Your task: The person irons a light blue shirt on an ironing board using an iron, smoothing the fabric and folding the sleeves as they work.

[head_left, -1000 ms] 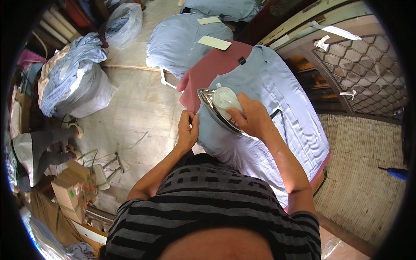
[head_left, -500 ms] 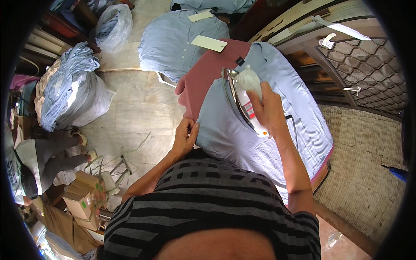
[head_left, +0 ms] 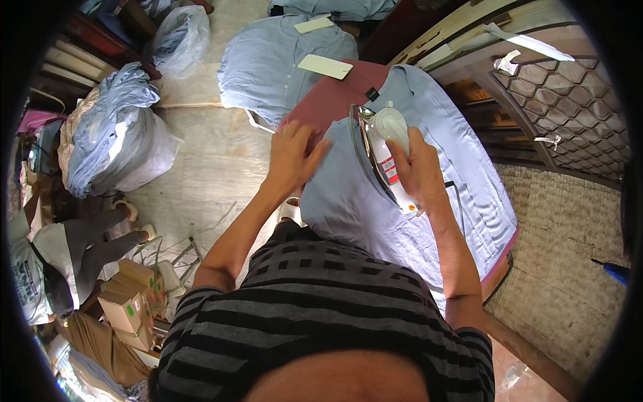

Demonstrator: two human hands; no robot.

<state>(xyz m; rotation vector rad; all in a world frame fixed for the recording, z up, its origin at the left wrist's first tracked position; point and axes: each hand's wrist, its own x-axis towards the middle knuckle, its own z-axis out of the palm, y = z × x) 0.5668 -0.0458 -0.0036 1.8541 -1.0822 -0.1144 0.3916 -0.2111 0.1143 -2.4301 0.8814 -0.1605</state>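
Fingers of the right hand (head_left: 420,167) wrap the iron (head_left: 385,154), its nose pointing away; left hand (head_left: 293,155) lies flat, fingers slightly spread, on the blue shirt (head_left: 362,214).

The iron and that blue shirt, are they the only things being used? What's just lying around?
In use: iron, light blue shirt, red board cover, right hand, left hand.
Lying about: bagged clothes, cardboard boxes, folded shirt.

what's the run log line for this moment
right hand grips white iron on blue shirt | left hand flat on maroon board cover, at shirt edge
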